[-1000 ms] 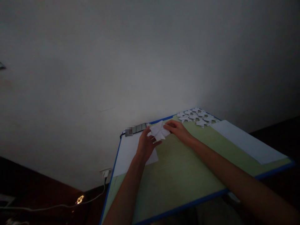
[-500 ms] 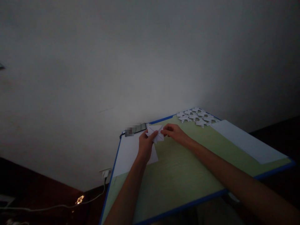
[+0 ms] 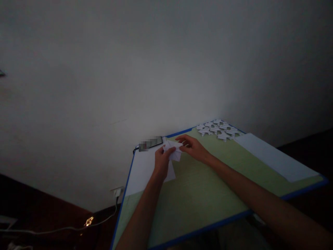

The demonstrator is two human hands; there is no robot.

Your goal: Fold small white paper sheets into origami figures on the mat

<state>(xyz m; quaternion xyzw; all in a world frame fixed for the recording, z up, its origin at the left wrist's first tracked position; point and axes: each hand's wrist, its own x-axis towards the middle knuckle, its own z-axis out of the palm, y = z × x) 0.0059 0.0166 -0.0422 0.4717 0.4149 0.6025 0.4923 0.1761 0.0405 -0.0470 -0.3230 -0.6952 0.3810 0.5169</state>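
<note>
A small folded sheet of white paper (image 3: 176, 155), with crease lines and triangular flaps, is held above the far part of the table. My left hand (image 3: 162, 162) grips its left side, the thumb pressed on top and the fingers mostly hidden beneath. At the right corner, my right hand (image 3: 194, 148) has its thumb and bent fingers around a flap of the same paper. Under and beside my left wrist lie white sheets (image 3: 137, 173) on the green tabletop.
A phone-like device (image 3: 156, 141) with a dark cable lies at the far left edge. Several star-like folded white papers (image 3: 224, 135) are grouped at the far corner, beside a long white sheet (image 3: 275, 158). Blue edging borders the green table (image 3: 203, 194), which stands against a grey wall (image 3: 166, 69).
My right hand has shifted slightly, its fingers loosening and reaching over the paper's corner. The paper has tilted and its right flap sits differently. My left hand keeps its grip.
</note>
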